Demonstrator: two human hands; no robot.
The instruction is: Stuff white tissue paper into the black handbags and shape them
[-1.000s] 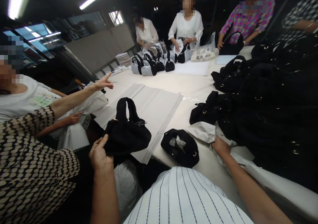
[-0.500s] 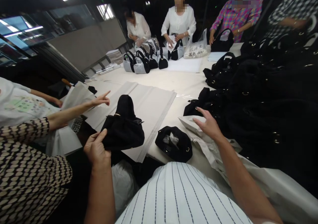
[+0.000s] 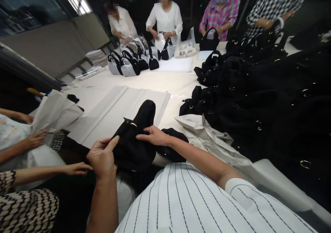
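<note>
A black handbag (image 3: 133, 145) with a gold ring and a raised handle hangs in front of me, over the table's near edge. Its left edge is pinched between the thumb and fingers of my left hand (image 3: 102, 157). My right hand (image 3: 155, 136) lies against the bag's right side, below the handle, with the fingers stretched out and the thumb apart. Behind my right wrist sits a second black bag (image 3: 174, 147), partly hidden by my arm. A stack of white paper sheets (image 3: 116, 105) lies flat on the table beyond the held bag.
A large heap of black bags (image 3: 258, 98) covers the right side, with crumpled paper (image 3: 204, 129) before it. Grey-and-black bags (image 3: 130, 67) stand at the back. Several people work across the table. At the left, a co-worker's hand (image 3: 79, 168) is close to my left wrist.
My right hand has come leftward from near the heap onto the held bag. The bag has turned, its handle tilting right. The co-worker's pointing hand has dropped lower. My view has swung right.
</note>
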